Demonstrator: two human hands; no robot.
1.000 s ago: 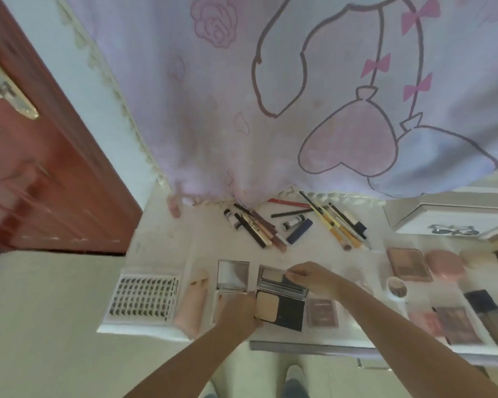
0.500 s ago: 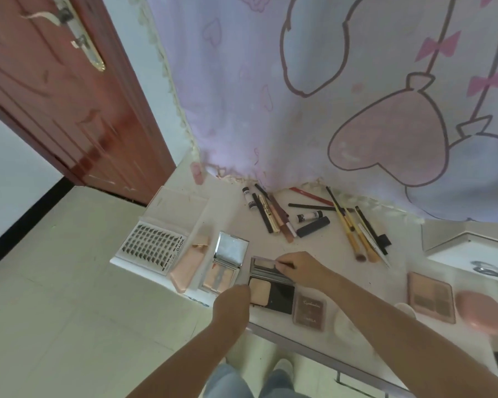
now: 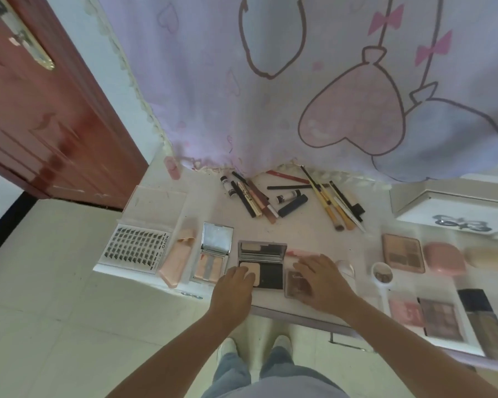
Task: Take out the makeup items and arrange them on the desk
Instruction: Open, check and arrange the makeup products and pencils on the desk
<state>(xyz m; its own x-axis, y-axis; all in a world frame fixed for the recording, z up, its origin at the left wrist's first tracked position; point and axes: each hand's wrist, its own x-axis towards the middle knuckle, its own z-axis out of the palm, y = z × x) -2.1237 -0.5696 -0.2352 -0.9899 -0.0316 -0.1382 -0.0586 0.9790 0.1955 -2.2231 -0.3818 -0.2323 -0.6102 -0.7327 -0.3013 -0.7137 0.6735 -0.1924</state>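
An open black powder compact (image 3: 266, 268) with a mirror lid stands at the desk's (image 3: 305, 234) front edge. My left hand (image 3: 233, 291) grips its near-left corner, fingers over the beige powder pan. My right hand (image 3: 322, 280) lies spread over a small brown eyeshadow palette (image 3: 295, 285) just right of the compact. To the left lie an open silver compact (image 3: 213, 257), a pink tube (image 3: 177, 261) and a lash tray (image 3: 135, 248).
Pencils, mascaras and brushes (image 3: 288, 196) lie fanned at the back under a pink curtain (image 3: 299, 81). Palettes (image 3: 403, 252), a pink case (image 3: 443, 258) and a hand mirror (image 3: 381, 275) fill the right side. A white box (image 3: 454, 205) stands back right, a red door (image 3: 41, 110) left.
My right hand has left the compact's mirror lid and moved right and nearer, onto the small brown palette. My left hand stays on the compact. The view tilted.
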